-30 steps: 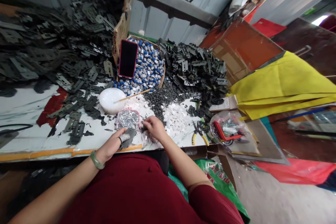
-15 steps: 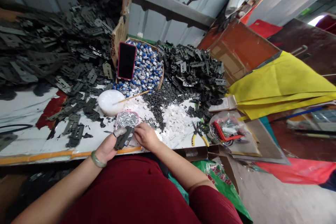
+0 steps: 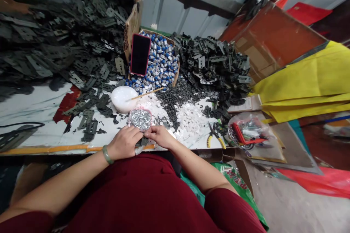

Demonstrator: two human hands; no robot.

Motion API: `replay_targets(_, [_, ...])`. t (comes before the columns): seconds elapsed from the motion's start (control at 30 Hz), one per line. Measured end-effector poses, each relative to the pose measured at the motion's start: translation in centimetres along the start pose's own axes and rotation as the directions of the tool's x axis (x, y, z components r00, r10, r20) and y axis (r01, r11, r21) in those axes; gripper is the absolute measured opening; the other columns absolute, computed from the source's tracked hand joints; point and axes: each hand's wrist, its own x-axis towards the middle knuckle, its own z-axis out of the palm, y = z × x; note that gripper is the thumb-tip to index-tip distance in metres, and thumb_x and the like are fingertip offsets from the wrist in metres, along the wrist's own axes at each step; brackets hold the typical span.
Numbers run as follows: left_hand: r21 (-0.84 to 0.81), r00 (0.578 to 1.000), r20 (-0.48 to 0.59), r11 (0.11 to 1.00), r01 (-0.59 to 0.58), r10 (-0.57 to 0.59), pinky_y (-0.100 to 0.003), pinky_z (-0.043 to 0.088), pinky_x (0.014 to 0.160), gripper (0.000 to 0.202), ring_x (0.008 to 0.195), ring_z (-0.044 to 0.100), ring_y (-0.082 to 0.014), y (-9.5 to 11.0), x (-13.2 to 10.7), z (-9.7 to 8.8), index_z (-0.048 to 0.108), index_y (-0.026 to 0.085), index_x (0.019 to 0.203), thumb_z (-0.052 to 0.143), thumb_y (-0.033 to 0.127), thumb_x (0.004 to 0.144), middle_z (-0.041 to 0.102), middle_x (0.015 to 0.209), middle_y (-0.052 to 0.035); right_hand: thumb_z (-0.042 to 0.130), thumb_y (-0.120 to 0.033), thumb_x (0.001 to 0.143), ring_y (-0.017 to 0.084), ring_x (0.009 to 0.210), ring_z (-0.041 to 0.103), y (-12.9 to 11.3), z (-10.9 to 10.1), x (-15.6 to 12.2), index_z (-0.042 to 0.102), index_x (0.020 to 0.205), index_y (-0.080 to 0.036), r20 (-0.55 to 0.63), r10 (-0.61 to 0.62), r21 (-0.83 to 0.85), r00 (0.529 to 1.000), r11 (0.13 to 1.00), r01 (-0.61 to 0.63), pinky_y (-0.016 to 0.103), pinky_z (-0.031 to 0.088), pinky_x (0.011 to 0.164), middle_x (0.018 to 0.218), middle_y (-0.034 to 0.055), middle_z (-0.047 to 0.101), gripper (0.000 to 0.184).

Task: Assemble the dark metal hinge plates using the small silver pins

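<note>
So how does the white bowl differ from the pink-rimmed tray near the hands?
The white bowl is smooth, glossy and rounded; the pink-rimmed tray is flat, squarish and filled with silvery bits. The bowl looks larger than the tray. The tray sits right by the left hand, the bowl farther off. Both rest on the white-painted tabletop.

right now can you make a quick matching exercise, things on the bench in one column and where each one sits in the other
Things:
1. phone in a red case
2. white bowl
3. yellow-handled pliers
4. foil-filled tray with a pink rim

Places:
A. just above the left hand and right hand
B. propped against blue-and-white parts
C. touching the end of a thin wooden stick
D. beside a clear plastic bag

Pairs: 1-B, 2-C, 3-D, 4-A
</note>
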Motion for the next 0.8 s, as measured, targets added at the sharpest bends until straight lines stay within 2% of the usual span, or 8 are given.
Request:
replay_targets(0.07, [-0.039,1.000,0.021,0.999,-0.006,0.007,-0.034,0.034,0.065,0.013,0.069,0.048,-0.0211,-0.1,0.1,-0.3,0.061,0.018,0.074,0.051,0.025,0.078,0.056,0.071,-0.0079,0.071,-0.040,0.069,0.009,0.059,0.046,0.0,0.1,-0.2,0.061,0.064,-0.015,0.009,0.018,0.025,1.000,1.000,-0.019,0.022,0.038,0.061,0.060,-0.0042,0.056,0.027])
replay_targets(0.23, [-0.245,0.999,0.007,0.968,0.049,-0.049,-0.032,0.038,0.064,0.014,0.068,0.050,-0.0188,0.2,0.4,-1.3,0.060,0.021,0.075,0.057,0.034,0.073,0.058,0.071,-0.0050,0.076,-0.051,0.060,0.011,0.064,0.052,-0.2,0.6,-0.9,0.061,0.072,-0.015,0.189,0.053,0.435,0.980,0.890,-0.132,0.026,0.043,0.067,0.070,-0.0008,0.060,0.041])
replay_targets(0.33, [-0.289,0.999,-0.001,0.956,0.049,-0.052,-0.032,0.038,0.064,0.013,0.068,0.050,-0.0184,0.2,0.4,-1.4,0.059,0.021,0.076,0.058,0.033,0.073,0.059,0.071,-0.0048,0.076,-0.053,0.061,0.011,0.067,0.052,-0.2,1.0,-1.1,0.060,0.072,-0.015,0.167,0.019,0.466,0.986,0.879,-0.096,0.026,0.042,0.070,0.071,-0.0006,0.060,0.042])
replay_targets(0.47, [-0.104,1.000,0.001,0.994,-0.030,0.030,-0.033,0.034,0.063,0.013,0.068,0.050,-0.0198,-0.1,0.1,-1.0,0.058,0.019,0.074,0.055,0.032,0.077,0.057,0.069,-0.0059,0.071,-0.054,0.066,0.010,0.063,0.047,0.2,1.0,-0.8,0.057,0.069,-0.015,0.053,0.004,0.220,0.999,0.975,-0.016,0.024,0.039,0.066,0.066,-0.0028,0.055,0.041])
replay_targets(0.57, [-0.030,0.998,0.036,0.998,-0.052,0.054,-0.034,0.035,0.065,0.016,0.071,0.050,-0.0214,0.0,-0.2,-0.9,0.058,0.017,0.083,0.053,0.030,0.077,0.057,0.075,-0.0073,0.062,-0.063,0.071,0.010,0.062,0.047,0.2,0.5,-0.7,0.054,0.072,-0.016,0.131,-0.068,0.151,0.989,0.987,0.047,0.025,0.040,0.065,0.067,-0.0025,0.054,0.048])
replay_targets(0.63, [-0.032,0.996,0.069,0.998,-0.057,0.059,-0.035,0.036,0.067,0.020,0.073,0.051,-0.0222,0.2,-0.3,-1.0,0.057,0.016,0.091,0.051,0.028,0.077,0.058,0.079,-0.0079,0.055,-0.068,0.074,0.012,0.066,0.049,-0.4,0.0,-1.0,0.053,0.080,-0.017,0.196,-0.186,0.033,0.963,0.983,0.183,0.026,0.042,0.066,0.074,-0.0003,0.055,0.052])
replay_targets(0.7, [-0.040,0.993,0.095,0.997,-0.069,0.073,-0.035,0.037,0.068,0.021,0.074,0.053,-0.0227,0.4,-0.4,-1.2,0.056,0.016,0.094,0.049,0.029,0.079,0.059,0.081,-0.0082,0.053,-0.070,0.075,0.015,0.074,0.050,-1.4,-0.5,-1.4,0.053,0.089,-0.017,0.262,-0.336,-0.228,0.905,0.889,0.397,0.030,0.042,0.071,0.083,0.0037,0.056,0.055])
replay_targets(0.8, [-0.056,0.991,0.099,0.994,-0.089,0.094,-0.035,0.038,0.068,0.020,0.076,0.054,-0.0226,0.8,-0.4,-1.4,0.057,0.017,0.092,0.048,0.032,0.082,0.061,0.081,-0.0088,0.048,-0.066,0.081,0.020,0.082,0.048,-2.9,-1.0,-2.0,0.053,0.089,-0.017,0.407,-0.478,-0.560,0.778,0.543,0.626,0.035,0.040,0.078,0.086,0.0085,0.055,0.051])
